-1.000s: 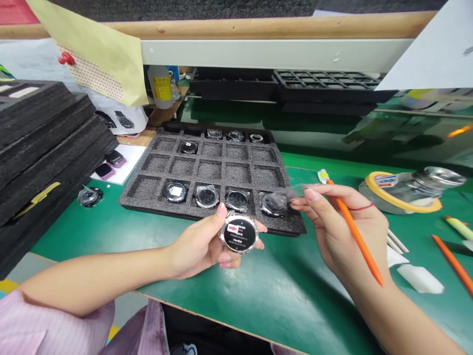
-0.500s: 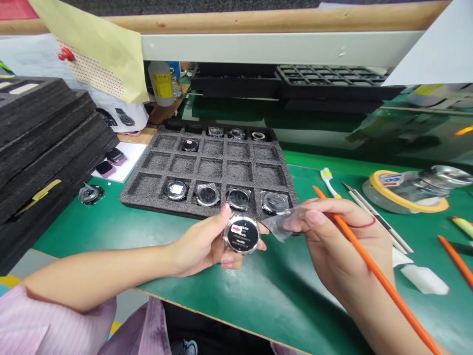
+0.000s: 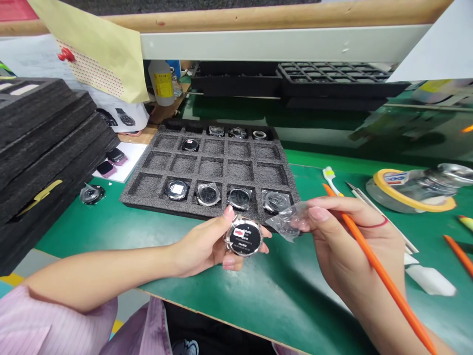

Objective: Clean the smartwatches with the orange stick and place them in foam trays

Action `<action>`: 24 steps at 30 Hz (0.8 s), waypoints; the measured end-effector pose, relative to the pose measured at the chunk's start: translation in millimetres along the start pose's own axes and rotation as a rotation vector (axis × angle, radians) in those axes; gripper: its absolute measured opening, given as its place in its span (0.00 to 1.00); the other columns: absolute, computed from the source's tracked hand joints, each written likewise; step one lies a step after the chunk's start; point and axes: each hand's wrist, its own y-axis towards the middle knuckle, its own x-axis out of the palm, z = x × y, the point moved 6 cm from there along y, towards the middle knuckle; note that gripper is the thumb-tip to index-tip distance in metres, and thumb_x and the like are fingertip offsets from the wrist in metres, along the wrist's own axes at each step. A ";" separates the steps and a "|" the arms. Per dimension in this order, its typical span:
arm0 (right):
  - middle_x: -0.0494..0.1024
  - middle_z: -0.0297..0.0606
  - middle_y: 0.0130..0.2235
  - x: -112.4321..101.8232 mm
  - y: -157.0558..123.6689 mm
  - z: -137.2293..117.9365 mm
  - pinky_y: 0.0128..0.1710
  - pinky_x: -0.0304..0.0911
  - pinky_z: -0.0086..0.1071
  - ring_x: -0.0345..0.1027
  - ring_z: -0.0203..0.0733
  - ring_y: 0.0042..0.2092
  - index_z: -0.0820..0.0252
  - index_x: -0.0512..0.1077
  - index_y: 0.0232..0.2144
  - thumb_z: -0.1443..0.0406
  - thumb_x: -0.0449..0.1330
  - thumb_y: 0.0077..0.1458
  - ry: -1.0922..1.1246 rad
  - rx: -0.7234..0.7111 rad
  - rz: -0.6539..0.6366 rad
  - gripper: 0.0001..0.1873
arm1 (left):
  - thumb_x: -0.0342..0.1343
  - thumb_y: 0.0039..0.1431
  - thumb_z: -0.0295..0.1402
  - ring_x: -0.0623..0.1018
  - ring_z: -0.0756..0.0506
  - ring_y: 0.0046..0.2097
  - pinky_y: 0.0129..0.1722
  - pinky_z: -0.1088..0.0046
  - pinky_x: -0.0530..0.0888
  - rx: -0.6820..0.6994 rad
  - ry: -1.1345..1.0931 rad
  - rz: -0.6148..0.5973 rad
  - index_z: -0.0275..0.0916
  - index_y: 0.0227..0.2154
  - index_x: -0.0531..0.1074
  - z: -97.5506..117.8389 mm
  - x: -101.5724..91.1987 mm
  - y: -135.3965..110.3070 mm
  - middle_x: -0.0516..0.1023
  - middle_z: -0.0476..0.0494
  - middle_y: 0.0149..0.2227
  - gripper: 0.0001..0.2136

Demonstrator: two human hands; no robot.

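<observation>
A round silver watch case (image 3: 244, 237) with a lit screen and a red arrow sticker sits between the fingers of my left hand (image 3: 207, 241), facing up. Thumb and forefinger of my right hand (image 3: 354, 236) pinch a crumpled clear plastic film (image 3: 290, 222), apart from the watch. An orange stick (image 3: 380, 271) also lies across that hand, resting between thumb and forefinger. Just beyond both hands is a dark foam tray (image 3: 148, 165). Several round watch cases, such as a film-wrapped one (image 3: 209, 194), lie in its front and back rows.
Stacked black foam trays (image 3: 40, 162) rise at the left, with a wrapped watch case (image 3: 91, 194) beside them. Right of the tray lie a toothbrush (image 3: 331, 180), yellow tape roll (image 3: 410, 190), white block (image 3: 431, 280) and another orange stick (image 3: 458, 254). A shelf edge (image 3: 281, 44) spans the back.
My right hand has shifted slightly right with the plastic film and orange stick, widening the gap to the watch. The film looks more spread out. My left hand still holds the watch case.
</observation>
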 end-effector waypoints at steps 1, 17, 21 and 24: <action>0.78 0.29 0.24 -0.8 -0.3 0.0 0.30 0.67 0.29 0.69 0.34 0.27 0.47 0.81 0.32 0.54 0.72 0.50 -0.007 -0.016 -0.002 0.08 | 0.52 0.65 0.55 0.63 0.56 0.22 0.27 0.73 0.58 0.000 -0.001 -0.005 0.34 0.44 0.76 -0.2 0.1 -0.1 0.77 0.41 0.38 0.26; 0.76 0.33 0.32 38.8 -30.0 -39.5 0.27 0.67 0.29 0.70 0.34 0.30 0.53 0.78 0.39 0.77 0.65 0.55 -0.288 -0.576 -0.396 0.15 | 0.55 0.63 0.56 0.61 0.53 0.22 0.26 0.74 0.60 0.011 0.063 -0.015 0.35 0.34 0.71 -4.1 4.7 1.9 0.64 0.54 0.20 0.24; 0.73 0.32 0.32 38.4 -33.2 -38.3 0.31 0.69 0.30 0.69 0.34 0.32 0.52 0.76 0.45 0.74 0.66 0.56 -0.426 -0.626 -0.319 0.17 | 0.58 0.60 0.57 0.60 0.55 0.21 0.23 0.75 0.59 0.042 0.100 0.004 0.36 0.34 0.69 -2.4 5.0 3.4 0.65 0.54 0.24 0.24; 0.70 0.32 0.32 43.6 -37.2 -35.6 0.31 0.69 0.31 0.67 0.36 0.31 0.51 0.73 0.53 0.64 0.70 0.55 -0.463 -0.616 -0.406 0.23 | 0.59 0.56 0.59 0.61 0.55 0.22 0.22 0.76 0.60 0.066 0.195 0.060 0.36 0.35 0.69 0.0 3.8 2.9 0.67 0.52 0.27 0.27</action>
